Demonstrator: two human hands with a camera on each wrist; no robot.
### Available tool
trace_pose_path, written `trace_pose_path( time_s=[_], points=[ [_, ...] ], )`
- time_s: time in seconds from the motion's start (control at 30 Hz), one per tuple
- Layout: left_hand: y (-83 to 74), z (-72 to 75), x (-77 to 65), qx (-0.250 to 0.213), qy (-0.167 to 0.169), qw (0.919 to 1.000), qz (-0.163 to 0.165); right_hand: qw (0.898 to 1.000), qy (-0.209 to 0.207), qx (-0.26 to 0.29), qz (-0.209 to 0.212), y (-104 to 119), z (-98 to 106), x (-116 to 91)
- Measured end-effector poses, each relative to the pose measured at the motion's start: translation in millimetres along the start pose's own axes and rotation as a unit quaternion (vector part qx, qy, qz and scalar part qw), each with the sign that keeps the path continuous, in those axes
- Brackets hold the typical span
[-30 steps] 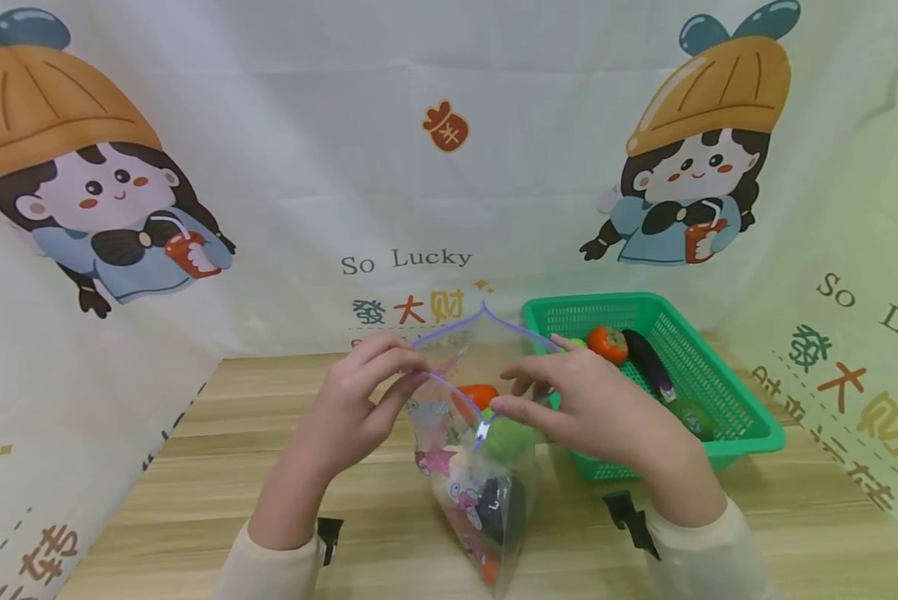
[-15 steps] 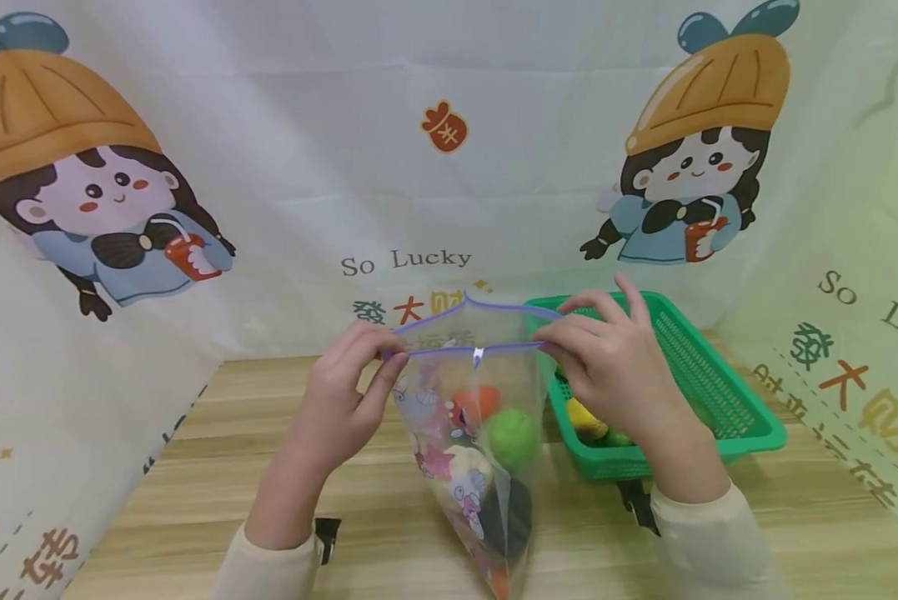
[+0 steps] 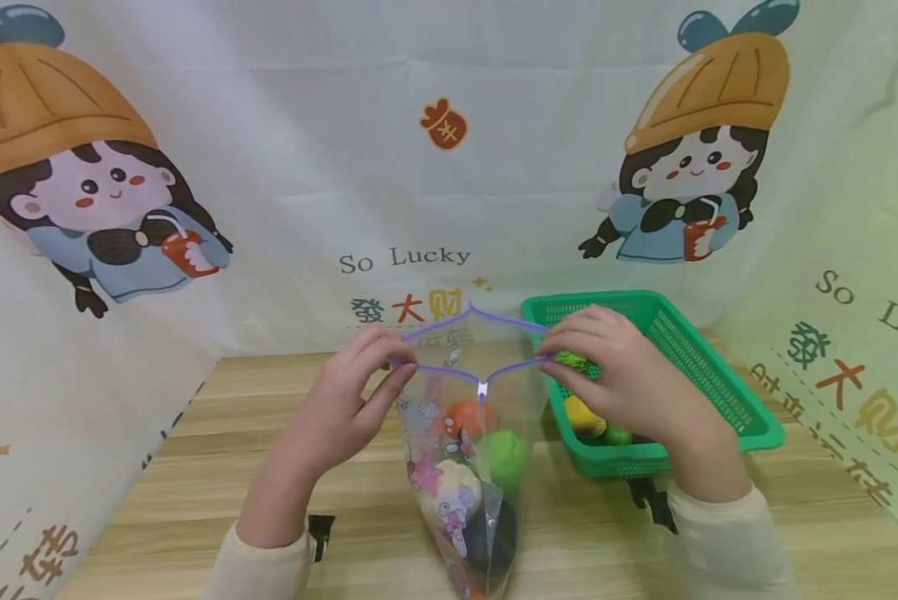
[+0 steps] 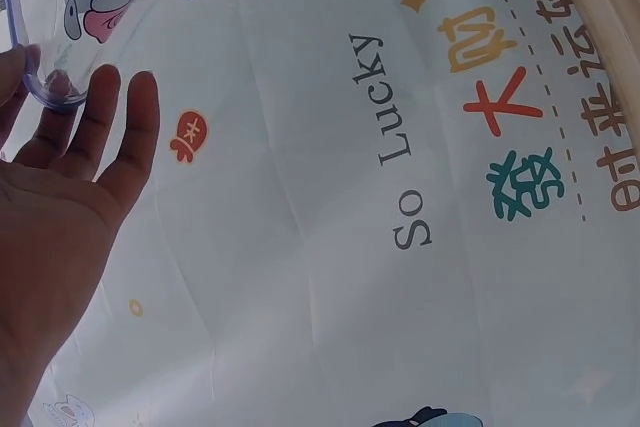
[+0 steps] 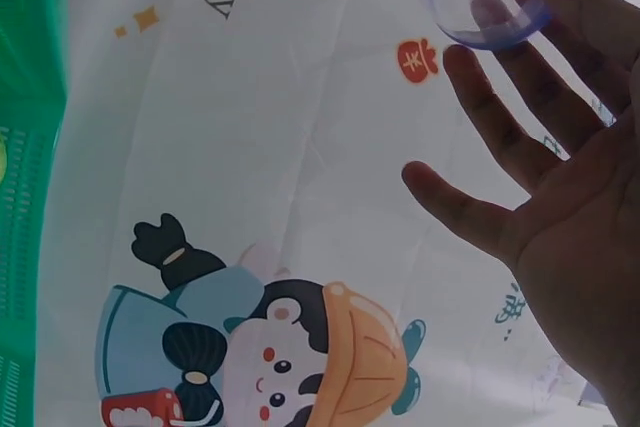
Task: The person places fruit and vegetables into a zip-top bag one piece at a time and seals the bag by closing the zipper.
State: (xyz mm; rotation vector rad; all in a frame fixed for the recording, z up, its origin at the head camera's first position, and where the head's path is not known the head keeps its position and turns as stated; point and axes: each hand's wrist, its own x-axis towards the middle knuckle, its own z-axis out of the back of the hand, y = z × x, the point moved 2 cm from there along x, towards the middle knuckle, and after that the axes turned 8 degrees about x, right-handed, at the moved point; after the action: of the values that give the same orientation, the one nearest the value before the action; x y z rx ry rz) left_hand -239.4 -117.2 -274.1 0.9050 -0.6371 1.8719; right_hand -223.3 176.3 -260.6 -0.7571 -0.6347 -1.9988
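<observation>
A clear zip bag (image 3: 433, 433) with cartoon prints stands upright on the table, its purple-edged mouth spread apart and its white slider (image 3: 482, 389) at the near side. Inside lie a red-orange tomato-like piece (image 3: 471, 418), a green round vegetable (image 3: 505, 458), a whitish piece (image 3: 456, 483) and a dark one (image 3: 491, 537). My left hand (image 3: 354, 400) pinches the left end of the bag's mouth between thumb and fingers. At the opposite end, my right hand (image 3: 629, 379) pinches the rim likewise. Both wrist views show the purple edge at the fingertips.
Right of the bag sits a green plastic basket (image 3: 749, 417), partly behind my right hand. In it show a yellow piece (image 3: 585, 417) and green ones. A printed cloth (image 3: 328, 167) hangs behind the wooden table (image 3: 216, 467).
My right hand has moved from the slider area to the right end of the mouth and grips it. The bag's mouth, nearly flat half a second ago, is spread wider.
</observation>
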Motion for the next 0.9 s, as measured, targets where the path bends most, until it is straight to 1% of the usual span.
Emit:
trace_pose_path(
  time_s=[0.23, 0.37, 0.57, 0.73, 0.87, 0.9],
  points=[
    [-0.6, 0.5, -0.7, -0.008, 0.01, 0.9999, -0.004, 0.999, 0.018, 0.016, -0.03, -3.4, 0.9, -5.4],
    [-1.3, 0.7, -0.8, -0.012, 0.009, 0.9999, -0.008, 0.999, 0.024, 0.02, -0.036, -2.9, 0.7, -6.4],
    [-2.2, 0.2, -0.4, -0.012, 0.012, 0.9998, -0.013, 0.999, 0.02, 0.012, -0.049, -2.8, 0.8, -8.8],
    [-2.1, 1.1, 0.6, -0.018, 0.012, 0.9997, -0.012, 0.996, 0.012, -0.01, -0.086, -4.9, 4.2, -10.1],
    [-1.4, 2.1, -1.1, -0.019, 0.011, 0.9997, -0.006, 0.992, 0.005, -0.009, -0.128, -10.5, 8.9, -9.2],
    [-0.9, 2.0, 0.3, -0.019, 0.01, 0.9997, -0.008, 0.99, 0.002, -0.011, -0.139, -13.2, 12.6, -7.4]
  ],
)
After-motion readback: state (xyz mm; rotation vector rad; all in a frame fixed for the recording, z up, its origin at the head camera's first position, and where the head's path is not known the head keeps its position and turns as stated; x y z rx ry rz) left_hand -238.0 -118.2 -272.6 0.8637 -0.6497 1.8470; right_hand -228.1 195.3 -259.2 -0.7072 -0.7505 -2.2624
